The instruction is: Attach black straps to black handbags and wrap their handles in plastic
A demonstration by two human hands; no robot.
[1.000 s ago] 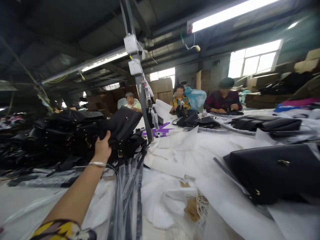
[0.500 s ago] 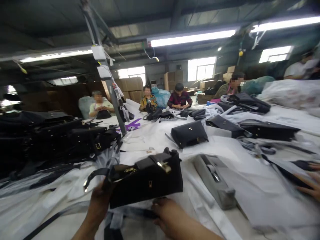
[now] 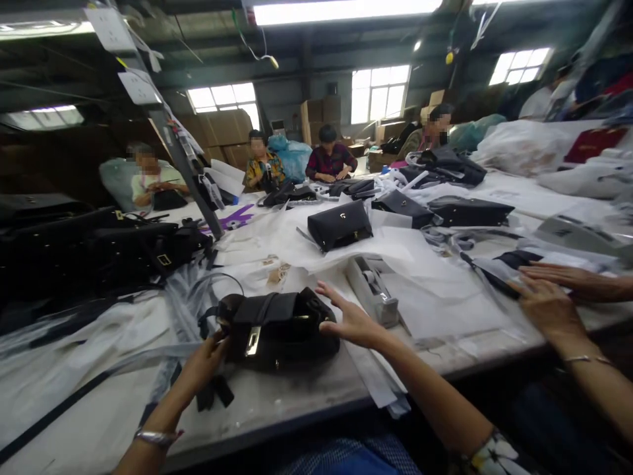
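Note:
A black handbag (image 3: 291,336) with gold-coloured fittings lies on the white-covered table in front of me. At its left end my left hand (image 3: 210,359) grips the bag, its fingertips partly hidden against the dark material. My right hand (image 3: 351,320) is at the bag's right end, thumb and fingers spread apart and nothing held in them. A gold clasp (image 3: 252,341) shows on the bag's front. Dark strap ends (image 3: 215,394) lie just below my left hand. Past my right hand stands a grey tape dispenser (image 3: 373,290).
Dark bags (image 3: 89,251) are heaped at the left. Another black handbag (image 3: 340,225) stands on white sheets farther back. A metal post (image 3: 182,165) rises from the table. At the right, a co-worker's hands (image 3: 551,307) press on wrapped dark material. Several people sit across the table.
The handbag has been lowered onto the table and turned. My right hand has come from beneath it to its right end and spread its fingers. The view has shifted down and right.

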